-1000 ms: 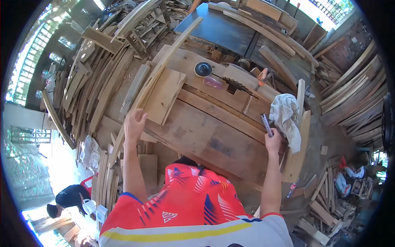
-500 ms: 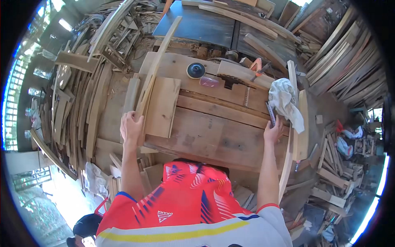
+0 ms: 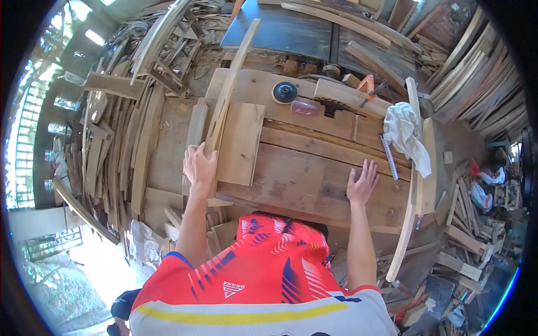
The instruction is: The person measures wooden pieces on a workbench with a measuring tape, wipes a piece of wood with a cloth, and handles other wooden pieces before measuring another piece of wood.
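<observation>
My left hand (image 3: 200, 167) is closed over the near end of a long thin wooden strip (image 3: 234, 73), which runs away from me up the bench. Right beside it lies a wide pale board (image 3: 242, 144). Fingers spread, my right hand (image 3: 363, 183) is over the wooden workbench (image 3: 291, 176) and holds nothing; whether the palm touches the wood I cannot tell. A marked measuring strip, like a ruler (image 3: 389, 158), lies just beyond its fingertips, next to a crumpled white cloth (image 3: 404, 131).
A round dark-blue disc-shaped object (image 3: 284, 92), a pinkish translucent item (image 3: 304, 108) and an orange clamp (image 3: 367, 87) are at the bench's far side. A long strip (image 3: 407, 224) overhangs the right edge. Stacked lumber (image 3: 120, 134) stands left. A person's dark cap (image 3: 124, 303) shows lower left.
My right hand has let go of the ruler and moved left, opening its fingers. The ruler stays beside the cloth. My left hand remains on the strip; the whole view has shifted slightly.
</observation>
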The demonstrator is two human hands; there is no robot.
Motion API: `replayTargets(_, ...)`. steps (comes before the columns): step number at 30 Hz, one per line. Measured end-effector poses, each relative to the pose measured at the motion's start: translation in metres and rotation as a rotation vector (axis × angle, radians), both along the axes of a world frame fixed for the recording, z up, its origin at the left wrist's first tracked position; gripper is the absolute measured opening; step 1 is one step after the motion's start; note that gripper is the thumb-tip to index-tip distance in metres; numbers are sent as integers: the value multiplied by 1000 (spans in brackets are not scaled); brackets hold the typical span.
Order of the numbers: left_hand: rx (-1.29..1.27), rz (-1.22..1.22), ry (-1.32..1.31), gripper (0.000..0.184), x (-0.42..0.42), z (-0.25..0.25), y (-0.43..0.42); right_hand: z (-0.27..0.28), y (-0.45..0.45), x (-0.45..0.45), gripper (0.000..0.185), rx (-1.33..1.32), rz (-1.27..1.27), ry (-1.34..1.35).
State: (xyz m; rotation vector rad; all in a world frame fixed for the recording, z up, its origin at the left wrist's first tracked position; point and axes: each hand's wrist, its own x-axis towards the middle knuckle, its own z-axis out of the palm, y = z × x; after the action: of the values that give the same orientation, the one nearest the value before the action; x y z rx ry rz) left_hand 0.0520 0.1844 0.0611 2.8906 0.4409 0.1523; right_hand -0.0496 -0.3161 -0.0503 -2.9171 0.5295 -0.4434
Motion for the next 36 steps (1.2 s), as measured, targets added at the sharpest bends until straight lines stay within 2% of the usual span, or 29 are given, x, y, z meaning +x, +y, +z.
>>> replayTargets(8, -25, -7, -1, 54, -1, -1, -5, -2, -1, 1, 67, 7, -12, 15)
replayTargets(11, -28, -14, -1, 54, 2, -7, -2, 18, 15, -1, 69, 7, 8, -58)
replayTargets(14, -53, -8, 59, 55, 6, -2, -1, 9, 24, -10, 71, 4, 14, 88)
replayTargets(17, -30, -16, 45, 59, 10, -1, -4, 14, 29, -10, 71, 86, 54, -3)
replayTargets(20, 26, -6, 19, 65, 14, 0, -13, 8, 24, -14, 71, 85, 91, 76)
replayTargets(24, 38, 17, -24, 72, 30, 4, -29, 9, 20, -18, 68, 128, 110, 38)
replayTargets(29, 16, 43, 30, 69, 53, -11, -30, 16, 14, -26, 64, 198, 119, -29)
replayTargets(34, 1, 119, 36, 70, 55, -1, -45, 39, 0, -39, 59, 315, 129, -114)
replayTargets(36, 3, 31, -57, 73, 47, 7, -60, 54, -6, -45, 57, 366, 126, -145)
